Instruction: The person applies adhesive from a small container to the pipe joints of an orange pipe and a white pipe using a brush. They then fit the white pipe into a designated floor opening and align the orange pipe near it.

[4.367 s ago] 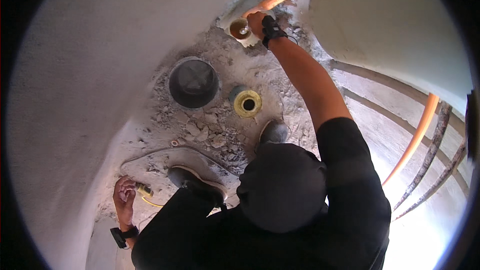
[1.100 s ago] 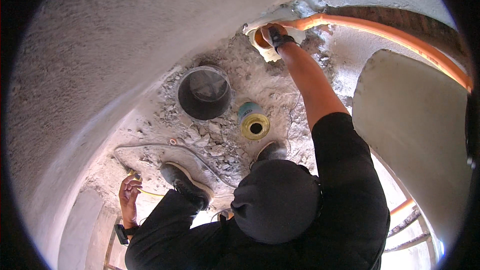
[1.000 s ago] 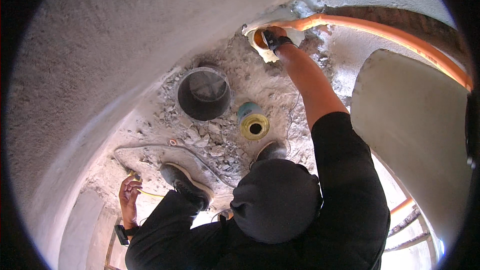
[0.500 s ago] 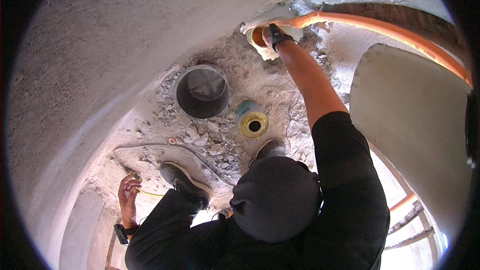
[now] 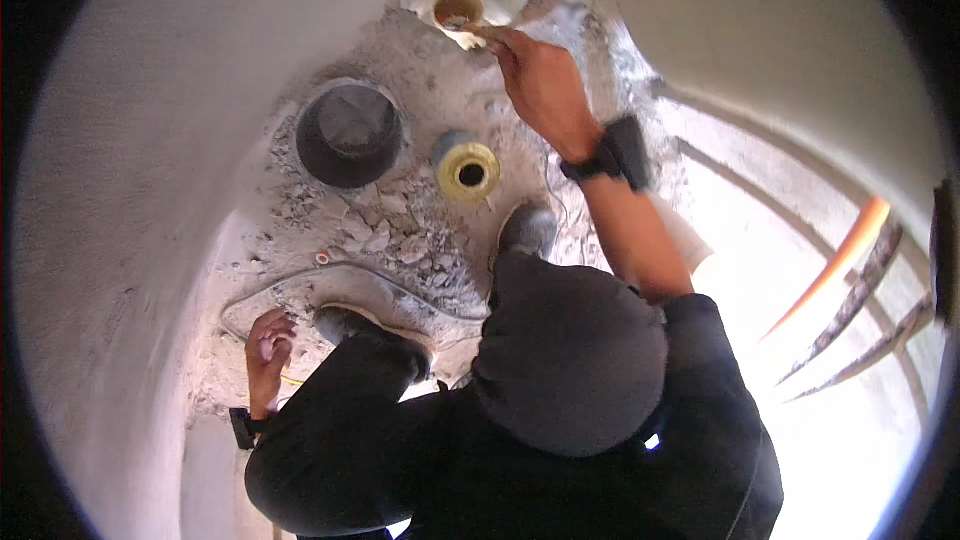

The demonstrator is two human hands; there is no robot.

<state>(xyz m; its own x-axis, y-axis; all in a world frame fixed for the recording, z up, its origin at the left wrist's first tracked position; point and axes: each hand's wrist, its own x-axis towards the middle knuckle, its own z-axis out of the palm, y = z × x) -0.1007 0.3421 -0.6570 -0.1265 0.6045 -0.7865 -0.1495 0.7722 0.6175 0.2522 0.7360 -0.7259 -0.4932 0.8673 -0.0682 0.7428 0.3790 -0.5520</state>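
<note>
Right fingers: drawn together, touching or just beside the pale rim; I cannot tell whether they pinch something thin.
Pipe mouth: orange inside, near the wall.
Right hand: right of the mouth, dark strap at the wrist.
Left hand: fingers curled, contents unclear, near a yellow cord.
Tin: yellow-topped, upright, between boot and mouth.
Dark round container: left of the tin, amid rubble.

Right arm: one, stretched well forward. Right wrist: bent, hand angled inward. Right hand: back uppermost, fingers drawn together; tips indistinct. Left wrist: one, roughly straight, beside the left leg. Left hand: fingers loosely curled, palm partly showing. Hands: well apart.
</note>
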